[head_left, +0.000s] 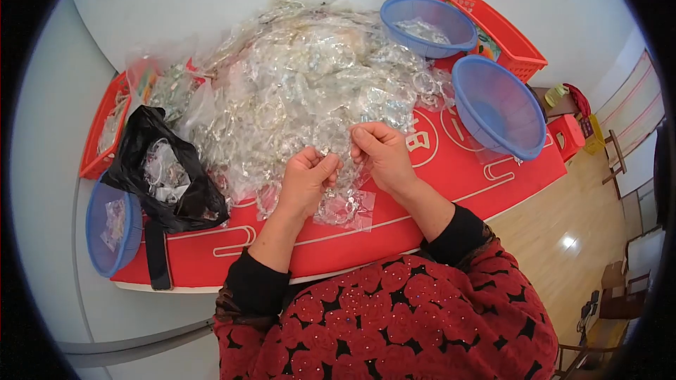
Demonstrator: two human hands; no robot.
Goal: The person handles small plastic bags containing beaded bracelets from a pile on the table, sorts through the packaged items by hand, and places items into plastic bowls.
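Note:
My left hand (308, 181) and my right hand (380, 155) are held close together at the near edge of a large heap of clear plastic packets (303, 77). The fingers of both hands are pinched, thumb against forefinger. Whatever lies between the fingertips is too small to make out against the shiny packets. Just below the hands, a clear packet (346, 208) with silvery pieces lies on the red tablecloth (338, 246).
An open black bag (134, 148) with packets, a blue basin (130, 239), a red basket (91, 148) and a dark phone-like object (158, 257) are at the left. Two blue basins (458, 42) (496, 109) and a red basket (524, 46) stand at the right.

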